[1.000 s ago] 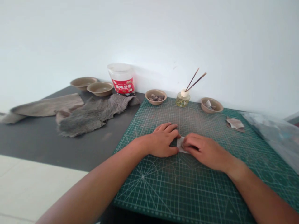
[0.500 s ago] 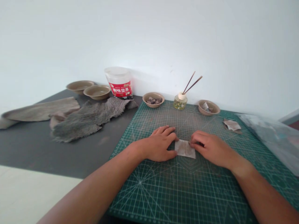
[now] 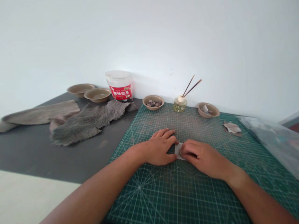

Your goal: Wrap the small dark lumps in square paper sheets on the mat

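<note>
A small pale piece of cloth or paper (image 3: 177, 150) lies on the green cutting mat (image 3: 158, 193), partly covered by both hands. My left hand (image 3: 161, 147) rests flat with spread fingers, thumb and forefinger tips at the piece's left edge. My right hand (image 3: 198, 155) is over its right part, fingertips pinched together and pressed down on it. Whatever those fingertips hold is too small and hidden to name.
Behind the mat stand a bowl of stones (image 3: 153, 103), a diffuser bottle with two sticks (image 3: 179, 104) and a bowl with small scraps (image 3: 208, 110). Further scraps (image 3: 232, 128) and a plastic bag (image 3: 275, 137) lie right; grey cloths (image 3: 86, 121), two bowls and a tub (image 3: 120, 87) left.
My right hand has moved left across the pale piece, covering more of it. My left hand has kept its place on the piece. The view has tilted slightly upward.
</note>
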`<state>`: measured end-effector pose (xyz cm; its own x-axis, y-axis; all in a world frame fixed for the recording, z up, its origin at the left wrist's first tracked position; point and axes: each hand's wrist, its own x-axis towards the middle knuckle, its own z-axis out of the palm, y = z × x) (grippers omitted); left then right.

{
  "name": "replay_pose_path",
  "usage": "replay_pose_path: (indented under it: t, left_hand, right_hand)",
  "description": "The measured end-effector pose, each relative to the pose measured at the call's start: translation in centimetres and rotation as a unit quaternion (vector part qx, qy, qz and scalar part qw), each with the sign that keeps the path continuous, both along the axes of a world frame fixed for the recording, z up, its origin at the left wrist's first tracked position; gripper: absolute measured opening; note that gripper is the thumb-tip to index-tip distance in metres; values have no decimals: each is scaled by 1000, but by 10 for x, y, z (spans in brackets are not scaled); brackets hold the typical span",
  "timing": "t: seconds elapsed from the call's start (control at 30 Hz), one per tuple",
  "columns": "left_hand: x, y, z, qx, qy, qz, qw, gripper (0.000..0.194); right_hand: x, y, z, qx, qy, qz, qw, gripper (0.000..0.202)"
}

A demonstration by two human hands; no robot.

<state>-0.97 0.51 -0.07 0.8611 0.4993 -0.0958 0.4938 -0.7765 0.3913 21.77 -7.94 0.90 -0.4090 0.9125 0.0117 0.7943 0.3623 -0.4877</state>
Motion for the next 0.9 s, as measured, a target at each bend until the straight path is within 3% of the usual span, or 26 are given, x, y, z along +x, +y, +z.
replay_pose_path:
  t: [0.1,0.3,0.43,0.63,0.8,0.9]
  left_hand:
    - [0,0,0,-1,0,3,1000,52]
    - [0,0,-1,-2,-11,-3,1000,51]
    - [0,1,-3,1,-14,3,1000,49]
    - [1,1,-3,0,-14,-2,1000,50]
    - [1,1,-2,-4,-7,2,1000,52]
    - [1,2,-2,-3,-6,-3,1000,51]
  right_hand:
    - [4,2,0,21,-17,-58,998,13]
    - [-2,0,-1,-16,8,34,999,11]
    - [3,2,0,24,-18,-44,999,12]
    - [-3,-1,-2,-17,20,51,998,11]
    - [2,3,-3,24,-8,-49,998,10]
    - [4,3,-2,1,9,4,1000,11]
